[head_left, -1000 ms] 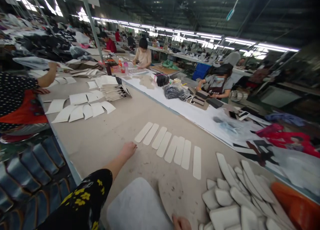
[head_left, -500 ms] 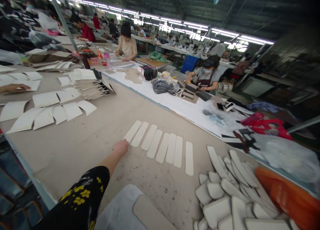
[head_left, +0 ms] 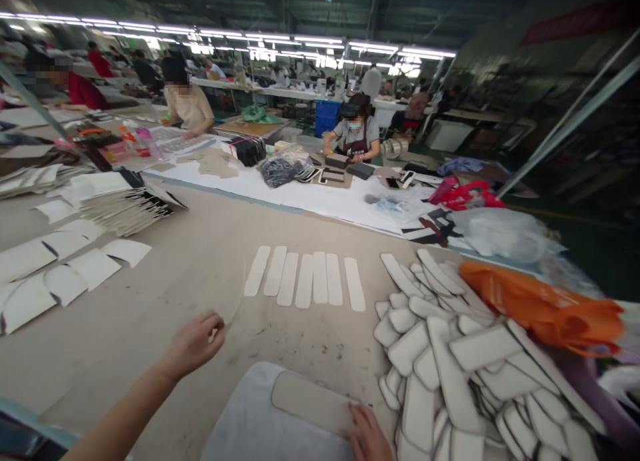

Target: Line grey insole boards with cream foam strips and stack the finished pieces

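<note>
My left hand (head_left: 197,341) is closed, pinching the near end of a white rounded strip (head_left: 239,299) that shows almost edge-on. It is raised beside a row of several similar white strips (head_left: 305,279) lying side by side on the table. At the bottom right, my right hand (head_left: 367,433) rests its fingers on the right end of a beige rounded panel (head_left: 310,402). This panel lies on a pale grey board (head_left: 245,414) near the table's front. The right hand's fingers look stretched out, its lower part cut off by the frame edge.
A loose heap of dark-edged white pieces (head_left: 440,361) spreads at the right, beside an orange bag (head_left: 540,307). White sheets (head_left: 75,274) and a fanned stack (head_left: 125,204) lie at left. Across the table (head_left: 200,274), a co-worker (head_left: 356,134) handles dark boxes.
My left hand has lifted the leftmost strip from the row and drawn it back toward me. My right hand has come into view on the beige panel. The view has turned right.
</note>
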Demonstrator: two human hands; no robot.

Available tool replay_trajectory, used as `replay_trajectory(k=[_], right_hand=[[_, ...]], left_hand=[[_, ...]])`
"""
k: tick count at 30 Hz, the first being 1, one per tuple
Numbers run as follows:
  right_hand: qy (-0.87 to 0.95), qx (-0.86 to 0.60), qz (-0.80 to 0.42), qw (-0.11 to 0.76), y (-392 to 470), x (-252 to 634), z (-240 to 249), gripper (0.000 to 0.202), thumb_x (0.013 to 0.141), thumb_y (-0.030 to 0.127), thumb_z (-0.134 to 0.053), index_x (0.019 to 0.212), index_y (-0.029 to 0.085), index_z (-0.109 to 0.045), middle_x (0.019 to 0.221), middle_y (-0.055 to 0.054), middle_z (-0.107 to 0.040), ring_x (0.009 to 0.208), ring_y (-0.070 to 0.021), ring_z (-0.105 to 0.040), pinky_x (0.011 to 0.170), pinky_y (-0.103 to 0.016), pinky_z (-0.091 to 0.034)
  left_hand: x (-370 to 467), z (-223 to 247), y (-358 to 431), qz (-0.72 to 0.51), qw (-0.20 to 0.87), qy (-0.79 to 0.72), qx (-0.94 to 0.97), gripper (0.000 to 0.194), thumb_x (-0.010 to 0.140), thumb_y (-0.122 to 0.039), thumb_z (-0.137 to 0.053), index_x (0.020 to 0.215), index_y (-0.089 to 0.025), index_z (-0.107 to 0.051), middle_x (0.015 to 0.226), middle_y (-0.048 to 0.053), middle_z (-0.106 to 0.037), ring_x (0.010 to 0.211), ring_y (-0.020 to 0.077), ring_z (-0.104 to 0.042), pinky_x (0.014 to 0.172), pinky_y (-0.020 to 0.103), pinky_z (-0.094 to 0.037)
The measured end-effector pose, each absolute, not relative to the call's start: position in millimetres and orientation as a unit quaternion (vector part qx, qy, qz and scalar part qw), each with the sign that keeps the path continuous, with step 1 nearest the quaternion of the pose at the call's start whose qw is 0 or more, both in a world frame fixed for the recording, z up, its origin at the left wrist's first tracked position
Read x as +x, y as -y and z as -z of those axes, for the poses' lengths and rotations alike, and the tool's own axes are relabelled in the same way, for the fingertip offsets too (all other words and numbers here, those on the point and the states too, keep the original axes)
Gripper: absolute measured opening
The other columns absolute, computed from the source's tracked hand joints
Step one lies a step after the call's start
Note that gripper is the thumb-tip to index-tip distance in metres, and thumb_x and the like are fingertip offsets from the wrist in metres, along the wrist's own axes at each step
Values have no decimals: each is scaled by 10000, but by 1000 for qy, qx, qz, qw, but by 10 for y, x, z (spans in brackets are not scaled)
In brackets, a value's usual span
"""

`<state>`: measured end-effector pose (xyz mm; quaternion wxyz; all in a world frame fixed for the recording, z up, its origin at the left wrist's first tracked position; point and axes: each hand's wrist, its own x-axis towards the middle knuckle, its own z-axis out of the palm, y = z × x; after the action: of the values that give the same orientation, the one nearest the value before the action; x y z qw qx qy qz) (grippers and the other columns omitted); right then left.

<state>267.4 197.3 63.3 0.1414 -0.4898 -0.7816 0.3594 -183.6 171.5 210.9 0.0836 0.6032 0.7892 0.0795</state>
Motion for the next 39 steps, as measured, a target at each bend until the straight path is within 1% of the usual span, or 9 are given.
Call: replay_trajectory(k=[4,8,11,13,15,18,24,30,39], right_hand=[[723,-498,-436,198,-2094,2492,-944,371,843,330,-425,1146,182,-576,1152,-110,-576,993,-190,-573,900,-320,-463],[661,-485,-531,214,-2213,2259,-1158,433,820,348,-467,1219,188,-513,1180,-104,-557,965,-180,-565,896,-348,-449],[580,-479,-627,202,-2215,2186,-1191,468,811,363,-476,1251,205,-473,1217,-99,-532,897,-162,-583,796,-328,-486],[538,-459,-684,179,-2186,2214,-1210,414,819,391,-454,1180,202,-529,1104,-77,-588,824,-146,-587,695,-284,-496],[525,-435,-713,162,-2147,2296,-1240,340,814,399,-455,1028,184,-608,913,-39,-630,778,-137,-580,654,-250,-484],[530,-465,-692,153,-2077,2476,-1273,279,790,389,-476,815,163,-638,750,-8,-625,717,-126,-574,649,-227,-472],[521,-582,-614,115,-1898,2789,-1124,298,758,381,-501,586,157,-596,532,9,-579,526,-113,-535,531,-209,-431],[526,-644,-552,70,-1878,2908,-897,277,756,343,-517,565,163,-605,492,-2,-588,469,-109,-539,480,-193,-400],[547,-665,-507,32,-2071,2869,-682,314,761,383,-519,546,170,-602,479,4,-589,452,-100,-529,478,-189,-381]], left_hand=[[-1351,-2607,-1356,-141,243,-687,671,113,776,-220,-416,689,-216,-487,698,6,-523,667,127,-505,656,216,-405],[-889,-2918,-1223,-117,349,-619,693,123,769,-201,-399,701,-225,-498,719,11,-538,692,133,-506,674,220,-422],[-648,-2988,-1210,-89,388,-582,709,135,762,-206,-399,727,-228,-527,756,22,-563,730,146,-518,709,233,-435],[-549,-2983,-1217,-77,400,-573,712,146,761,-223,-403,743,-227,-548,771,31,-576,746,157,-522,729,247,-440],[-498,-2946,-1232,-76,409,-572,708,146,756,-227,-407,743,-223,-553,772,33,-580,753,161,-521,739,254,-439],[-497,-2807,-1275,-86,428,-576,691,124,738,-195,-401,706,-210,-520,743,14,-566,728,142,-510,719,233,-426],[-537,-2117,-1473,-65,460,-652,599,118,714,-233,-408,638,-178,-479,628,-18,-499,629,121,-470,580,210,-359],[-407,-1417,-1784,-21,466,-704,535,162,689,-251,-396,617,-169,-516,541,-14,-515,551,127,-496,525,218,-339],[-506,-1010,-2077,27,442,-722,531,160,679,-215,-416,590,-175,-543,517,0,-550,537,134,-522,506,223,-319]])
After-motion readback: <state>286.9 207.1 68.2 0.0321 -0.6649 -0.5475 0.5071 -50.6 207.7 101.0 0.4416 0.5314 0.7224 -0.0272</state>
